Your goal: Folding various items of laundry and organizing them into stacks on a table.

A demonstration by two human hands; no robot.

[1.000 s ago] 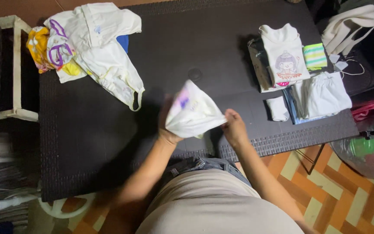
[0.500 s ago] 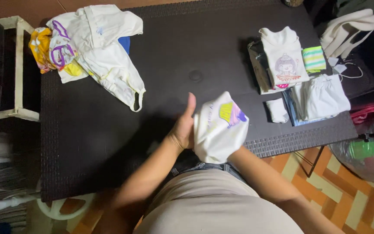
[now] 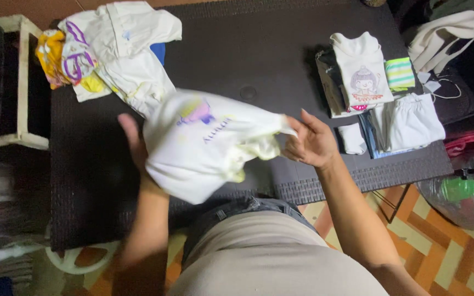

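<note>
We hold a small white shirt [image 3: 204,142] up, both hands [image 3: 311,140] pinching it, folded clothes [image 3: 382,93] stacked right, a messy pile [image 3: 111,49] waiting far left.

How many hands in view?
2. Left hand is behind the white printed garment, mostly hidden; right hand pinches its right edge, both above the dark table.

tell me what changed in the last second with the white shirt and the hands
The white shirt, bunched between both hands earlier, is now spread wide. The left hand moved left behind it; the right hand moved right, pinching an edge. The unfolded pile and folded stacks stayed put.
</note>
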